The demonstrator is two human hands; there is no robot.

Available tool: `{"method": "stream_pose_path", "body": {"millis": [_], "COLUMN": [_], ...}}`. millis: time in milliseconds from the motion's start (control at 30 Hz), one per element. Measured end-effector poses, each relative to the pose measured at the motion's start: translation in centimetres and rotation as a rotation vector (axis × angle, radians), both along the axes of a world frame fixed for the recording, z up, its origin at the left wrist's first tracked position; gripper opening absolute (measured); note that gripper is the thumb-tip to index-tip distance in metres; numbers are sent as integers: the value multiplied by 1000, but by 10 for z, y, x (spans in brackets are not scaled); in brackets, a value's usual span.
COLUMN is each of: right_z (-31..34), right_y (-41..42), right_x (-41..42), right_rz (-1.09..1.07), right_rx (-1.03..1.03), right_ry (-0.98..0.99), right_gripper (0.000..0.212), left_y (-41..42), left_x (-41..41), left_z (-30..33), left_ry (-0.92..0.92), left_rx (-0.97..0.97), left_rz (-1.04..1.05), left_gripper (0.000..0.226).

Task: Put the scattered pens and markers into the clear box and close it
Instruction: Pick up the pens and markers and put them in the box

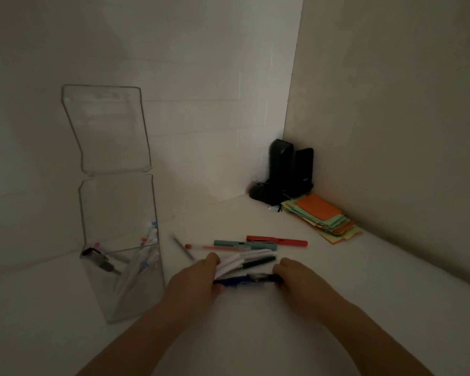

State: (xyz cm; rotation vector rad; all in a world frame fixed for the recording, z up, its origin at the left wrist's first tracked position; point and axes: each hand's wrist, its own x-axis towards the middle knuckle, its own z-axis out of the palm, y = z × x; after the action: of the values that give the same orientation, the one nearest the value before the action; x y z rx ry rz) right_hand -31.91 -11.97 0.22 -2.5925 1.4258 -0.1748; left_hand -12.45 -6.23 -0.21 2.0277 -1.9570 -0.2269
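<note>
A tall clear box (120, 299) stands at the left with its lid (106, 131) swung up and open; several pens lean inside it (136, 264). My left hand (193, 280) is closed around a bunch of white pens (236, 261) and one end of a blue pen (236, 280). My right hand (299, 278) pinches the other, dark end of that blue pen. Beyond my hands lie a dark green pen (258, 262), a teal pen (242, 244), a red pen (277, 240), a thin pink pen (209, 247) and a thin grey refill (183, 246).
The white tabletop (364, 308) sits in a corner between two walls. A black device with cables (288, 172) stands in the corner. A stack of orange and green paper notes (323, 217) lies in front of it, at the right wall.
</note>
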Motion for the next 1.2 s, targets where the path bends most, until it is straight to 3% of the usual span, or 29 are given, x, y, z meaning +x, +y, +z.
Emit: {"method": "stream_pose_path", "body": {"millis": [100,167,267,400,533,633,700,767,833,900,933,1067,1200], "right_z": [4,7,11,7,12,19,23,35,60,89,102,132,131], "right_y": [-5,-9,-12,-11,2,12,17,22,31,38,42,55,66], "right_x": [0,13,34,48,57,65,66,67,75,88,97,144,188], "right_rz": [-103,-119,-51,64,90,159,170,95,11,68,132,257,204], "right_rx": [-19,7,115,158,118,81,97,223,450,675,726,699,582], "right_ry": [-248,-377,-452,-251,75,333,343,-23,-615,-1168,-1338,-1586,-1600], "right_gripper": [17,27,31,41,31,27,23,18,22,31,32,30,25], "left_y": [15,21,32,48,61,74,82,89,92,91,89,73,57], "left_x": [1,2,4,16,31,39,41,45,50,59,65,86,93], "left_z": [3,6,12,19,30,41,52,69,90,109,117,135,126], "left_ry": [55,183,404,643,718,780,816,942,1034,1082,1103,1220,1162], "left_rx": [-2,-27,-38,-60,-140,-249,-326,-378,-446,-511,-529,-518,-460], "left_rz": [-40,-48,-21,-7,26,-3,-75,-98,-108,-116,-113,-121,-83], "left_gripper": [30,16,18,13,24,15,15,16,15,16,16,16,25]}}
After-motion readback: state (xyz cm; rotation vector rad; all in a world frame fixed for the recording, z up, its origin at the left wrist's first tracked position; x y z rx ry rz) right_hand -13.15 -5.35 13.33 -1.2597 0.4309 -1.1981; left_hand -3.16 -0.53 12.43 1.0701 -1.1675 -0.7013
